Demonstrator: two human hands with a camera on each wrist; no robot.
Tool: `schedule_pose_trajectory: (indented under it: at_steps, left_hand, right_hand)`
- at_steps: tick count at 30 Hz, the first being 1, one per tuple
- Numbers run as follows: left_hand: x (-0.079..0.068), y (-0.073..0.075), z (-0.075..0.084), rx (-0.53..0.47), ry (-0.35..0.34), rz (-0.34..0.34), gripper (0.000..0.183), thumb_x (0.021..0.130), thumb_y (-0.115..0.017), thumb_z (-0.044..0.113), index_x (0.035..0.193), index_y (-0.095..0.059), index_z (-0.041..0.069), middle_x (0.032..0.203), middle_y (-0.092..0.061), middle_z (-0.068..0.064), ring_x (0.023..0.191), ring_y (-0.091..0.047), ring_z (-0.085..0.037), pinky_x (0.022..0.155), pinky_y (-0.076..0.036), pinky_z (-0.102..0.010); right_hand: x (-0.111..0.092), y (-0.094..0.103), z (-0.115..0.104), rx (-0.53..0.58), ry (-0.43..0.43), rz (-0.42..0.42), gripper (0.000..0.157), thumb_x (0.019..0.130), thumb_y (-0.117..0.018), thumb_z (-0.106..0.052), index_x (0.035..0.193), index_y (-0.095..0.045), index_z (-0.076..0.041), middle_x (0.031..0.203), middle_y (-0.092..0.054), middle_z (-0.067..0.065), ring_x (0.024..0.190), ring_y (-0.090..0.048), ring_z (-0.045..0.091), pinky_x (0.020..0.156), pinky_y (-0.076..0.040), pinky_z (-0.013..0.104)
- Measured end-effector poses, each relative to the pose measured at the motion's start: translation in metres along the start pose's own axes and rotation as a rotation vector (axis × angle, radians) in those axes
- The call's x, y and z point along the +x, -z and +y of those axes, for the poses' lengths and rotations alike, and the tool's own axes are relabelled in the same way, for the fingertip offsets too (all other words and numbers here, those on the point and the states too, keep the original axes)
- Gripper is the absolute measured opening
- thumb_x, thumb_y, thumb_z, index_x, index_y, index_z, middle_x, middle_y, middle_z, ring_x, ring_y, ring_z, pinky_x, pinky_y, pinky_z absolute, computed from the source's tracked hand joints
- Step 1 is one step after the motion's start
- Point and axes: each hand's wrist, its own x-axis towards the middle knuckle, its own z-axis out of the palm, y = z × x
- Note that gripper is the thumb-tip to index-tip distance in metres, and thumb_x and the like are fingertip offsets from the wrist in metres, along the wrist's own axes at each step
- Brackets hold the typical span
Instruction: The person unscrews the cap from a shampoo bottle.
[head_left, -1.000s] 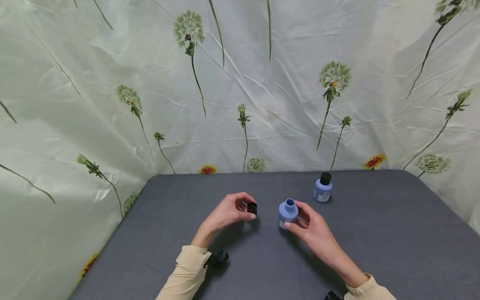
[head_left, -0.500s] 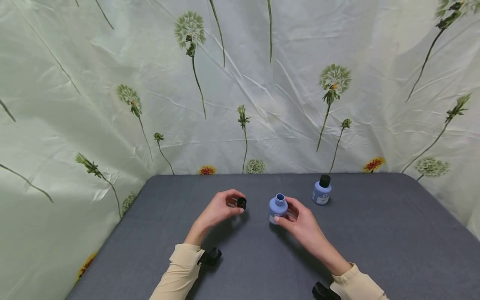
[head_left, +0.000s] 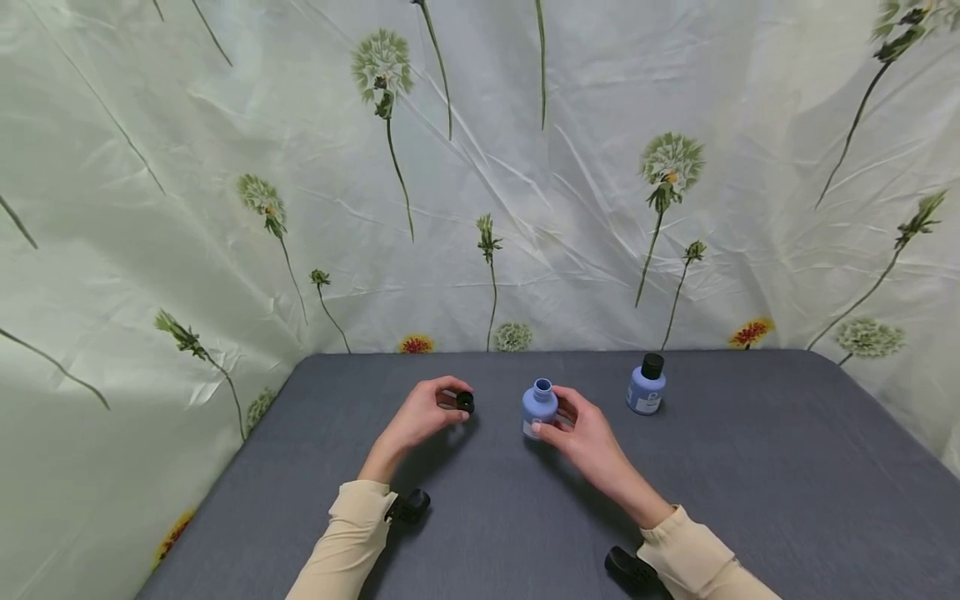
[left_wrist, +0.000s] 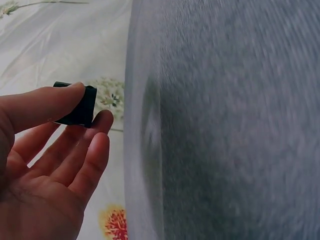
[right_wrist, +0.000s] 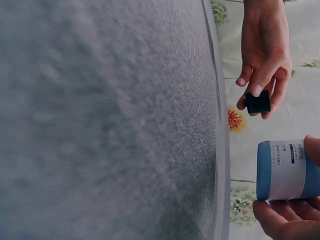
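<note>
My left hand pinches a small black bottle cap between thumb and fingers; in the left wrist view the cap sits at the fingertips. To its right, my right hand grips an uncapped blue bottle by its side. The bottle's mouth faces up, and a white label with small print shows on the bottle in the right wrist view. A gap separates cap and bottle. Behind my right hand, a second blue bottle stands upright on the table with its black cap on.
A dark grey cloth covers the table. Behind it and along the left hangs a pale curtain printed with dandelions and flowers. Black devices are strapped at both wrists, near the cream sleeves.
Both hands have moved left and slightly away from me, the left carrying the cap and the right carrying the open bottle. The capped bottle has stayed in place.
</note>
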Motion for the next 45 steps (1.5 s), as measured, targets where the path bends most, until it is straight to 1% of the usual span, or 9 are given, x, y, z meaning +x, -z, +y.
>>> schedule_pose_trajectory:
  at_steps: [6,12,19,23,29,34,38,42,45]
  left_hand:
    - [0.002,0.003,-0.006,0.042,0.021,0.03,0.038,0.081,-0.076,-0.002,0.118,-0.067,0.003,0.11,-0.067,-0.007,0.095,-0.065,-0.023,0.074,-0.053,-0.037]
    - [0.004,0.006,-0.007,0.053,0.059,0.053,0.035,0.081,-0.077,-0.002,0.114,-0.069,0.007,0.108,-0.067,-0.007,0.094,-0.066,-0.022,0.073,-0.054,-0.037]
    - [0.01,0.011,-0.012,0.068,0.074,0.111,0.033,0.079,-0.078,-0.003,0.11,-0.07,0.006,0.102,-0.069,-0.007,0.091,-0.066,-0.021,0.071,-0.053,-0.037]
    - [0.013,0.015,-0.016,0.068,0.081,0.129,0.032,0.079,-0.077,-0.004,0.109,-0.07,0.006,0.101,-0.069,-0.007,0.09,-0.065,-0.022,0.071,-0.052,-0.037]
    - [0.015,0.02,-0.025,0.099,0.082,0.14,0.032,0.078,-0.077,-0.006,0.108,-0.07,0.003,0.1,-0.069,-0.009,0.09,-0.066,-0.023,0.07,-0.051,-0.037]
    - [0.015,0.023,-0.031,0.11,0.102,0.125,0.032,0.078,-0.077,-0.006,0.108,-0.07,0.004,0.099,-0.069,-0.009,0.088,-0.066,-0.022,0.067,-0.05,-0.035]
    - [0.017,0.026,-0.035,0.114,0.12,0.121,0.033,0.077,-0.077,-0.006,0.108,-0.07,0.004,0.098,-0.068,-0.008,0.087,-0.065,-0.022,0.065,-0.049,-0.034]
    - [0.019,0.029,-0.038,0.111,0.135,0.124,0.034,0.076,-0.078,-0.006,0.108,-0.07,0.004,0.097,-0.068,-0.008,0.087,-0.065,-0.022,0.065,-0.049,-0.033]
    - [0.02,0.03,-0.042,0.116,0.132,0.121,0.034,0.076,-0.077,-0.007,0.107,-0.07,0.002,0.098,-0.068,-0.01,0.088,-0.066,-0.024,0.065,-0.049,-0.034]
  right_hand:
    - [0.01,-0.007,0.0,-0.022,0.015,0.002,0.062,0.086,-0.077,-0.009,0.139,-0.048,0.003,0.135,-0.054,0.021,0.127,-0.051,0.034,0.099,-0.044,0.043]
    - [0.021,-0.014,0.002,-0.047,0.006,0.018,0.061,0.084,-0.078,-0.008,0.138,-0.05,0.002,0.133,-0.057,0.019,0.125,-0.053,0.031,0.098,-0.045,0.043]
    - [0.036,-0.022,0.004,-0.061,0.014,0.03,0.06,0.085,-0.077,-0.01,0.137,-0.05,0.003,0.13,-0.059,0.022,0.123,-0.055,0.034,0.095,-0.048,0.046]
    - [0.045,-0.028,0.005,-0.063,0.015,0.04,0.059,0.084,-0.077,-0.009,0.136,-0.051,0.003,0.129,-0.06,0.02,0.122,-0.056,0.034,0.095,-0.048,0.046]
    - [0.055,-0.038,0.006,-0.061,0.011,0.032,0.059,0.085,-0.077,-0.009,0.137,-0.05,0.003,0.129,-0.06,0.02,0.121,-0.056,0.035,0.093,-0.049,0.045]
    - [0.063,-0.047,0.009,-0.073,0.015,0.026,0.058,0.085,-0.076,-0.008,0.136,-0.051,0.004,0.127,-0.061,0.021,0.119,-0.058,0.034,0.093,-0.049,0.045]
    - [0.07,-0.052,0.01,-0.058,0.003,0.026,0.057,0.085,-0.076,-0.006,0.135,-0.051,0.005,0.127,-0.061,0.022,0.12,-0.057,0.034,0.094,-0.049,0.044]
    - [0.074,-0.057,0.01,-0.05,-0.001,0.015,0.056,0.085,-0.075,-0.004,0.134,-0.051,0.006,0.128,-0.06,0.023,0.122,-0.056,0.036,0.096,-0.047,0.045]
    - [0.075,-0.06,0.01,-0.057,0.016,0.007,0.054,0.085,-0.074,-0.004,0.133,-0.051,0.008,0.126,-0.061,0.024,0.12,-0.057,0.036,0.094,-0.048,0.045]
